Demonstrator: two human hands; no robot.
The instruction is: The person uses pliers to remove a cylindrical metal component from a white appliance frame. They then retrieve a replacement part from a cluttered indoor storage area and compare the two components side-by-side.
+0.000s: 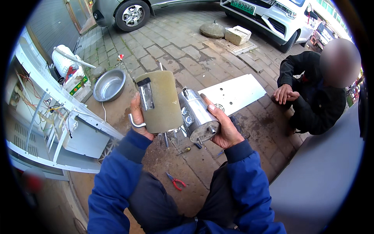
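Observation:
My left hand is closed round the left side of a tan, foam-covered cylinder with a dark rectangular patch, a bent metal tube at its lower left and metal stubs at both ends. Close beside it, my right hand grips a shiny metal cylinder with short pipe stubs on its top and lower end. Both cylinders are held up over the paving between my knees, side by side; whether they touch I cannot tell. Red-handled pliers lie on the ground below.
An opened white appliance casing with loose wires stands at left, near a metal basin. A white panel lies beyond my right hand. At right a person crouches, hands together. Two parked cars stand behind, near a stone block.

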